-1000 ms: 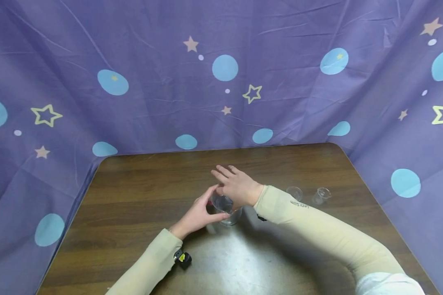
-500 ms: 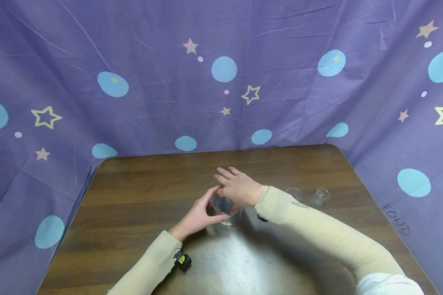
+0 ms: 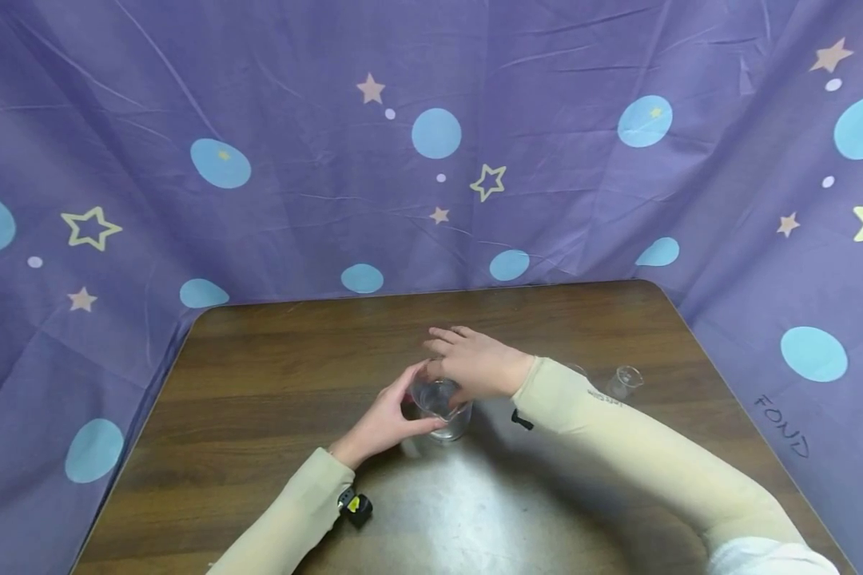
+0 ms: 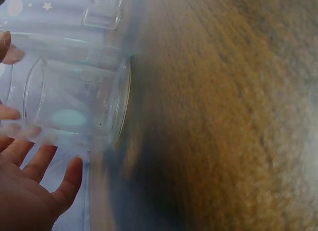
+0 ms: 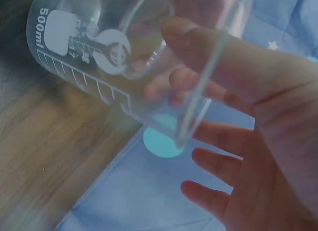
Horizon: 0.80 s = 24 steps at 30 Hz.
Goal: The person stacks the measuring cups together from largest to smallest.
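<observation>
— Where's the beaker?
— Beaker on the desk, base down, white print and a scale on its wall. A cup inside it, seen through the glass.

— Left grip?
— My left grip holds the beaker near the rim: thumb on the near side, fingers round the far side.

— Right?
— My right grip is over the mouth, thumb inside the rim, outer fingers spread. Whether thumb and forefinger pinch the cup, I cannot tell.

— Farther out?
— To my right, a small beaker on the desk. Another glass, mostly hidden by my right sleeve. Behind the desk, a purple curtain, stars and blue spots.
</observation>
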Motion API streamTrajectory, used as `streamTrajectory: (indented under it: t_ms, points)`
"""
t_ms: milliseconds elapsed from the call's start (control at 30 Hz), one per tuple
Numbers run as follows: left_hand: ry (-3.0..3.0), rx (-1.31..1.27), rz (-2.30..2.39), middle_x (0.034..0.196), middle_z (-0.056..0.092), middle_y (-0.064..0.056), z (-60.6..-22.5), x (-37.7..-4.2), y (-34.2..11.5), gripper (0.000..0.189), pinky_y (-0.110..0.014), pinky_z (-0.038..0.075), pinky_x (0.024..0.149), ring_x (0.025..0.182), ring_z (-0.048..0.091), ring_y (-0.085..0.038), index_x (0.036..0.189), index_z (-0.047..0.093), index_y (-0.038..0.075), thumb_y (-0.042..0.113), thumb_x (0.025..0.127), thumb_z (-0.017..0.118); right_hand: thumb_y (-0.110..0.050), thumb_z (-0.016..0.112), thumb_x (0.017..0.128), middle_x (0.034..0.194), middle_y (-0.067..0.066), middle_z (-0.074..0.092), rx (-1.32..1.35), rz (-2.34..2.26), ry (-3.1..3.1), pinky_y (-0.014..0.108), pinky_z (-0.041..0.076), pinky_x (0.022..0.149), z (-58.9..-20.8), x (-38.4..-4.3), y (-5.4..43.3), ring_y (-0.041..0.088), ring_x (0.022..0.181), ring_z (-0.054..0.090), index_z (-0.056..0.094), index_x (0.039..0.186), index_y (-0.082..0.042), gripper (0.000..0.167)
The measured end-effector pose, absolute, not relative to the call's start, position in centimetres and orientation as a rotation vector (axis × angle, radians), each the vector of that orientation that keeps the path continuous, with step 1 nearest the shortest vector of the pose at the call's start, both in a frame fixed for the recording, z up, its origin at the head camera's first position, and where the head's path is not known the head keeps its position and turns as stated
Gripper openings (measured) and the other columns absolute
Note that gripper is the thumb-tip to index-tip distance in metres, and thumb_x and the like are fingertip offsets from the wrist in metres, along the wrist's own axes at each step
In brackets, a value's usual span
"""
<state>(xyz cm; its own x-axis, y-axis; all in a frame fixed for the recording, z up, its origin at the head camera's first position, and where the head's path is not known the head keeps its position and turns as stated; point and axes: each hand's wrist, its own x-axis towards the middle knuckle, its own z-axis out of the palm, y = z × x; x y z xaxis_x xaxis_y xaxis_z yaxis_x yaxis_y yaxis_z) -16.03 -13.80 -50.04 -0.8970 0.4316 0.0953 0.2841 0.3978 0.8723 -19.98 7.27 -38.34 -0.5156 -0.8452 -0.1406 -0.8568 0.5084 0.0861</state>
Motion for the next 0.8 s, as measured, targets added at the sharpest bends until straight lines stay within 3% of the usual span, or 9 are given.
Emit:
streamTrajectory:
  t_ms: [167, 300, 500, 800]
  points:
    - [2.489, 0.664, 1.534, 0.153, 0.053, -0.001, -50.0, -16.0, -13.8, 0.092, -0.048, 0.048, 0.106, 0.134, 0.054, -0.023, 0.158, 0.040, 0.024, 0.034, 0.082, 0.091, -0.040, 0.084, 0.088, 0.155, 0.014, 0.052, -1.512, 0.135, 2.658, 0.056, 0.036, 0.119, -37.2, -19.9, 8.5, 0.039, 0.148, 0.040, 0.067, 0.141, -0.025, 0.058]
    - [2.467, 0.693, 1.567, 0.155, 0.052, 0.000, -49.9, -16.1, -13.8, 0.091, -0.047, 0.048, 0.106, 0.138, 0.051, -0.022, 0.157, 0.041, 0.024, 0.030, 0.082, 0.092, -0.038, 0.084, 0.089, 0.150, 0.016, 0.056, -1.533, 0.075, 2.686, 0.055, 0.043, 0.113, -36.3, -19.8, 9.8, 0.036, 0.140, 0.050, 0.071, 0.133, -0.020, 0.049]
    - [2.465, 0.710, 1.594, 0.155, 0.053, -0.007, -50.1, -16.1, -13.5, 0.093, -0.051, 0.048, 0.103, 0.140, 0.051, -0.027, 0.158, 0.040, 0.017, 0.018, 0.081, 0.092, -0.036, 0.084, 0.088, 0.141, 0.018, 0.062, -1.536, 0.029, 2.751, 0.052, 0.050, 0.105, -35.6, -19.8, 12.0, 0.034, 0.131, 0.058, 0.072, 0.118, -0.014, 0.038]
    - [2.453, 0.702, 1.620, 0.153, 0.054, -0.018, -47.1, -14.7, -13.0, 0.088, -0.057, 0.048, 0.103, 0.138, 0.051, -0.035, 0.155, 0.042, 0.002, 0.007, 0.081, 0.089, -0.035, 0.082, 0.090, 0.129, 0.015, 0.068, -1.491, 0.055, 2.816, 0.050, 0.054, 0.097, -35.7, -20.0, 15.5, 0.033, 0.120, 0.063, 0.071, 0.111, -0.012, 0.033]
